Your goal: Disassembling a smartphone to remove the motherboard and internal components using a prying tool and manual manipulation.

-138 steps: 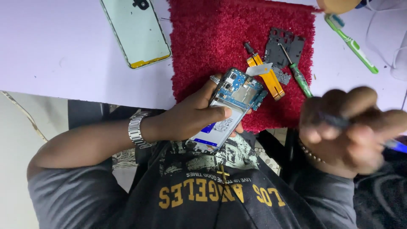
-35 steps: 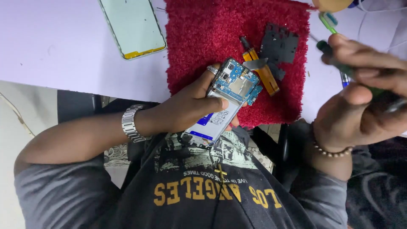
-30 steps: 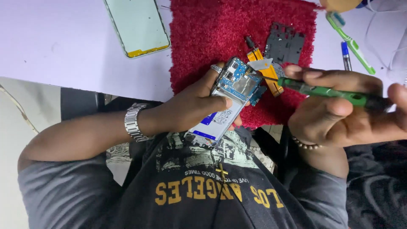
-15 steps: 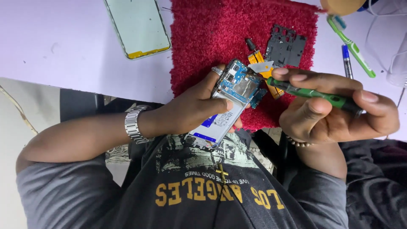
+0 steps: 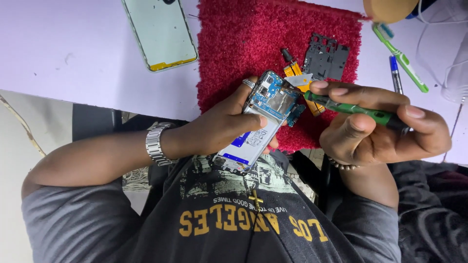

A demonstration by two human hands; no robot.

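Note:
My left hand (image 5: pixel 219 129), with a metal watch on its wrist and a ring on one finger, holds an opened phone (image 5: pixel 263 122) by its edges. The phone's blue circuit board and white battery are exposed, and it tilts over the near edge of a red mat (image 5: pixel 253 44). My right hand (image 5: pixel 380 131) grips a green screwdriver (image 5: pixel 360 109). Its tip points left and meets the upper right corner of the phone's board.
On the white table (image 5: pixel 73 63) lies a pale green phone back cover (image 5: pixel 161 31), left of the mat. A black inner plate (image 5: pixel 325 56) and an orange-handled tool (image 5: pixel 297 73) rest on the mat. A green toothbrush (image 5: pixel 402 58) and a blue pen (image 5: pixel 395 73) lie at the right.
My right hand came in from the right with the green screwdriver and brought its tip to the phone's top corner. The left hand kept holding the phone in nearly the same place.

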